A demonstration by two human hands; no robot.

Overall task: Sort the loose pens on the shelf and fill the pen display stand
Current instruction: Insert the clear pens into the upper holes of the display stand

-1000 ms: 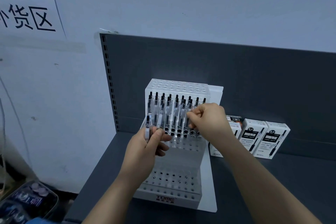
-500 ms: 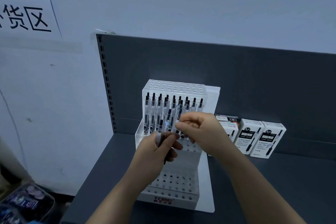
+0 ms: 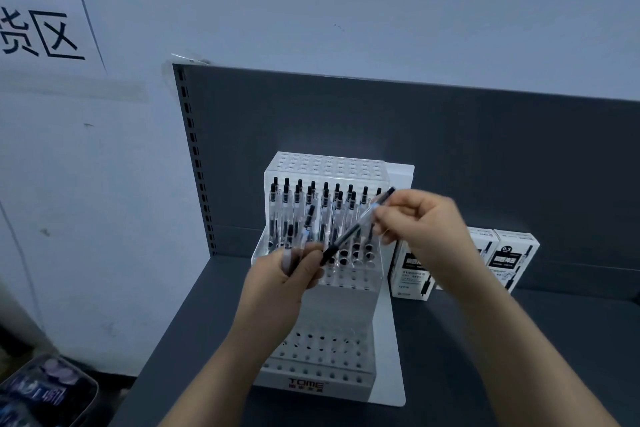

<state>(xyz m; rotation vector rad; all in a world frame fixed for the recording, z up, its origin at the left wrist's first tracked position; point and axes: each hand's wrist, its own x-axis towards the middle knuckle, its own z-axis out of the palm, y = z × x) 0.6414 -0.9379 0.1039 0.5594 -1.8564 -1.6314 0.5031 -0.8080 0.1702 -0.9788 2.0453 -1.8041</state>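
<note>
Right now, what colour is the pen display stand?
White pen display stand; clearest in head view.

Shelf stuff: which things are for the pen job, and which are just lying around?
For the job: the pen in the right hand; spare pens in the left hand; the display stand; standing pens in it.
Just lying about: pen boxes beside the stand; paper sign on the wall; dark packet at lower left.
</note>
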